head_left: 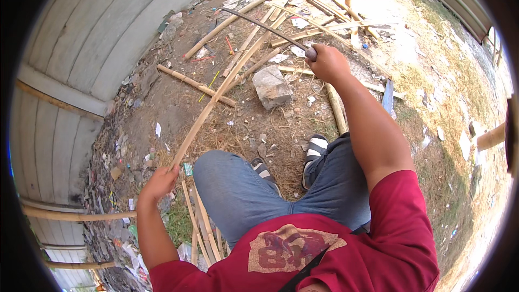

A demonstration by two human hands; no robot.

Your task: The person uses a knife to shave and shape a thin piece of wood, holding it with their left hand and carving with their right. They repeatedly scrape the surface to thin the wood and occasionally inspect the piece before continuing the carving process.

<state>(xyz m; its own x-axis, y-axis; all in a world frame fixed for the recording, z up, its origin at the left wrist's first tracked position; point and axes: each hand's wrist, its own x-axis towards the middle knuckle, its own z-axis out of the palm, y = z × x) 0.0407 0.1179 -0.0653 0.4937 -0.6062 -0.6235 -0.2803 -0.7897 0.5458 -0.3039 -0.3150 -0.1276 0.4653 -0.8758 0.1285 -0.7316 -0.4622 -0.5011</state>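
Note:
Closed round the near end of a long split bamboo strip (pixel 201 120), my left hand (pixel 159 183) is beside my left knee. The strip slants away to the upper right, toward the other bamboo pieces. My right hand (pixel 331 65) is wrapped round the handle of a machete (pixel 265 27), raised at the right with the arm stretched out. Its long, thin dark blade points to the upper left and crosses above the strip in the picture. Between my hands, a rough grey stone block (pixel 273 86) sits on the ground.
Several bamboo poles and strips (pixel 319 30) lie crossed ahead. A short bamboo pole (pixel 197 85) lies left of the stone. More strips (pixel 201 221) are beside my left thigh. A grey panel wall (pixel 102 32) bounds the left. A bluish flat blade-like thing (pixel 387 96) is at right; litter covers the dirt.

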